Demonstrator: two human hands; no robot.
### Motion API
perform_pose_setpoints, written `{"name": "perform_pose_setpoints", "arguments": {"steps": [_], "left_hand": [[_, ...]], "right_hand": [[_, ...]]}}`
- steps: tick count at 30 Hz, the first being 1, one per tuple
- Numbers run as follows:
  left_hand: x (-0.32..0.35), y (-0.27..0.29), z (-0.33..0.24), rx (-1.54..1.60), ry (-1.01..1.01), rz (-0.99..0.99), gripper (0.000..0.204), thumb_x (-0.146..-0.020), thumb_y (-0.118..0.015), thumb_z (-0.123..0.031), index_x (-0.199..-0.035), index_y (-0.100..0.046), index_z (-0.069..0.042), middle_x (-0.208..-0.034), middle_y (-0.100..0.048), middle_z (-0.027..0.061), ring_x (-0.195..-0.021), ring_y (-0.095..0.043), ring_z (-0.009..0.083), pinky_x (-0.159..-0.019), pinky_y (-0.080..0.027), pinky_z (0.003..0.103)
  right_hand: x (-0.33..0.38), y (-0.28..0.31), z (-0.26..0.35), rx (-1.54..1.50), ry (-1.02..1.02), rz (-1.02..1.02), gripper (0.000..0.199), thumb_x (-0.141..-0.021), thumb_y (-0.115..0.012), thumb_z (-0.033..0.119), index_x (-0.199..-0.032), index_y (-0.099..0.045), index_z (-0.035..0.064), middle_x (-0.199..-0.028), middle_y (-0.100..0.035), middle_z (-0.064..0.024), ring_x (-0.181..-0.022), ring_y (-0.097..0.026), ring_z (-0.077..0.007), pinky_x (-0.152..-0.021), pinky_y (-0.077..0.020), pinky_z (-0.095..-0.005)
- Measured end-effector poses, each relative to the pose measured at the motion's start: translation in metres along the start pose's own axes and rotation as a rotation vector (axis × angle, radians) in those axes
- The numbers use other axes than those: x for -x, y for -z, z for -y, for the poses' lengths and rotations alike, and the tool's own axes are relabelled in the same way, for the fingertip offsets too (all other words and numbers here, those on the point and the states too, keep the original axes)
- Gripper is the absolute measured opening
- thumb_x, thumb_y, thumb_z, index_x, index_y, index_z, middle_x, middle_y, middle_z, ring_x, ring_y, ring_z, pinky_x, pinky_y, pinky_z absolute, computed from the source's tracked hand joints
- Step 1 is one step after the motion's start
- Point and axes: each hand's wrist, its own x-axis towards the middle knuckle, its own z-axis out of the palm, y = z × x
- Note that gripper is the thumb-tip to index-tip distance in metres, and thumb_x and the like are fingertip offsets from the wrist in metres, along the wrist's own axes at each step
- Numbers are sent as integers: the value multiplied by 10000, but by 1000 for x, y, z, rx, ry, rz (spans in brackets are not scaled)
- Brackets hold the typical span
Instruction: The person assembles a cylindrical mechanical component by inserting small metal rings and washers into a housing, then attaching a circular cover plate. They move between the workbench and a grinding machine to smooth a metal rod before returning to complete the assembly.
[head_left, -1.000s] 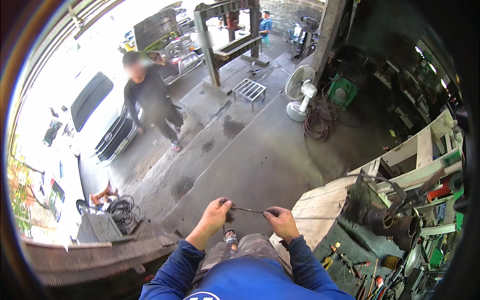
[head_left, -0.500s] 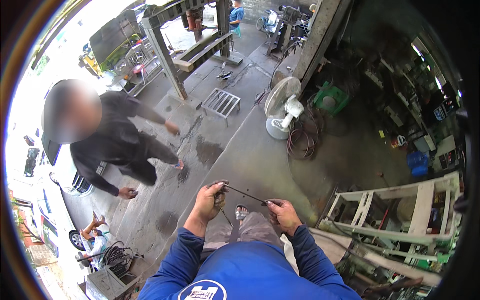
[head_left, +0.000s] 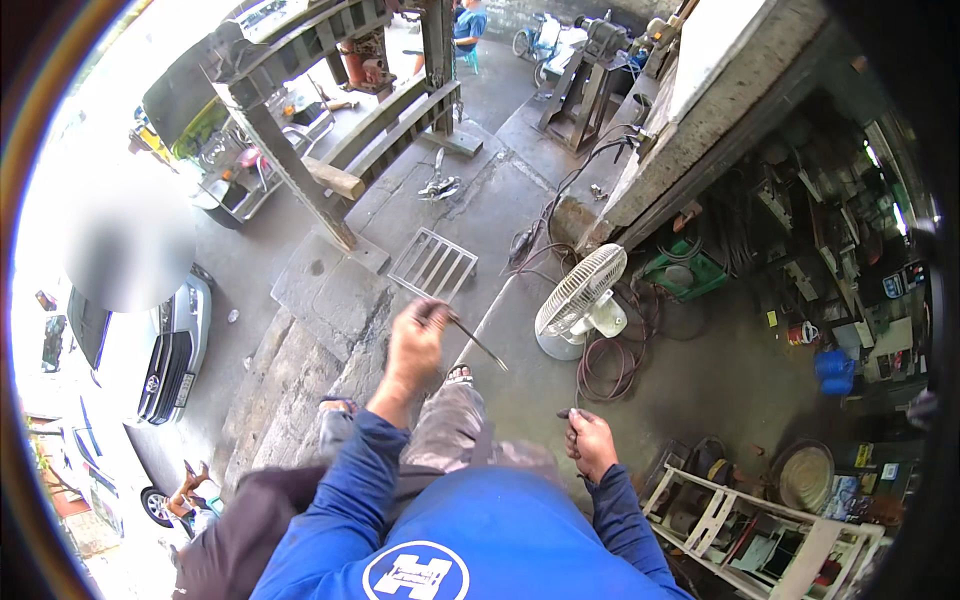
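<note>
My left hand [head_left: 415,342] is raised in front of me, its fingers closed round a thin dark rod [head_left: 482,343]. The rod slants down to the right, and its far end is free. Lower and to the right, my right hand [head_left: 592,446] is closed in a pinch. A small dark tip [head_left: 568,412] pokes out between its thumb and finger; I cannot make out what it is. The two hands are well apart. Beneath them show my camouflage trousers [head_left: 445,425] and a sandalled foot [head_left: 459,374].
Ahead stand a slatted metal stool [head_left: 433,262], a pedestal fan [head_left: 582,300] with coiled hose [head_left: 612,368], and a heavy steel frame [head_left: 290,160]. A pale frame rack [head_left: 755,530] is at right. Another person's dark trouser leg [head_left: 245,525] is close at my left.
My hands have drawn apart; the rod between them is now in the left hand only. The view has turned, and the other person has come from the left front to close beside me.
</note>
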Motion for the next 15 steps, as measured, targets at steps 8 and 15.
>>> {"name": "perform_pose_setpoints", "arguments": {"steps": [8,15], "left_hand": [[-197,104,62,-782,24,-140,222,-965,-698,-223,-1044,-745,-21,-984,-769,180,-929,-750,326,-849,-575,406],[-210,152,129,-1032,259,-330,252,-972,-675,-221,-1081,-706,4,-1051,-758,221,-1034,-708,421,-915,-532,504]], "right_hand": [[-137,-39,190,180,18,96,223,-1090,-568,209,-1168,-660,21,-665,-421,69,-507,-340,-56,-465,-293,-259],[-331,-111,334,200,138,246,229,-1110,-536,215,-1204,-677,61,-707,-504,46,-539,-415,-82,-470,-344,-269]]}}
